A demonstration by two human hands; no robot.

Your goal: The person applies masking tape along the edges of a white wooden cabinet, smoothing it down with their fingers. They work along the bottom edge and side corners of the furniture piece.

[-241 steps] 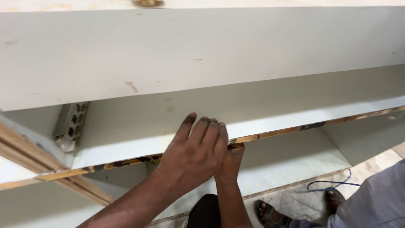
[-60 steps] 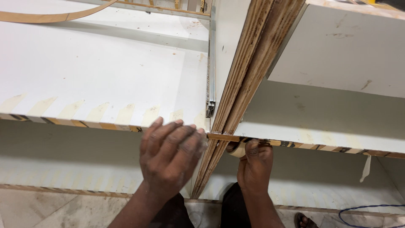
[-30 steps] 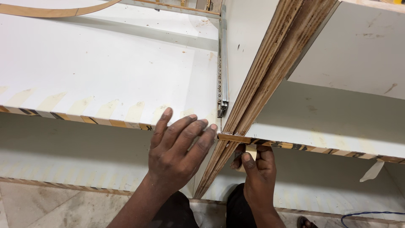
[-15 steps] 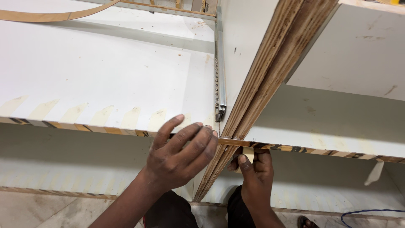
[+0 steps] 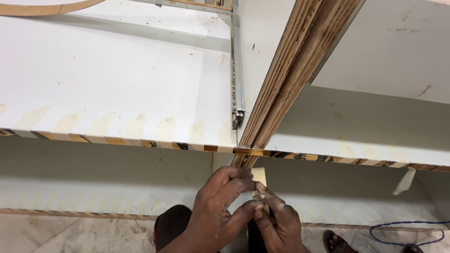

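White cabinet shelf (image 5: pixel 117 84) with taped front edge, metal rail (image 5: pixel 237 79) beside plywood divider (image 5: pixel 286 79) | left hand (image 5: pixel 220 206) below shelf edge, fingers pinching small tape piece (image 5: pixel 259 176) | right hand (image 5: pixel 276 220) touching it, fingers also pinching the tape | blue cable (image 5: pixel 408 232) on floor, far right

Seen from above: left hand (image 5: pixel 220 211) and right hand (image 5: pixel 276 225) meeting below the shelf edge, fingertips pinching a small tan strip piece (image 5: pixel 259 177) between them. Just above, a plywood divider (image 5: pixel 290 79) rising at a slant (layers exposed), with a metal drawer slide (image 5: pixel 236 70) alongside. White shelf (image 5: pixel 117 84) at left, edge taped in tan patches. Blue cable (image 5: pixel 408 232) lying on the floor at lower right.
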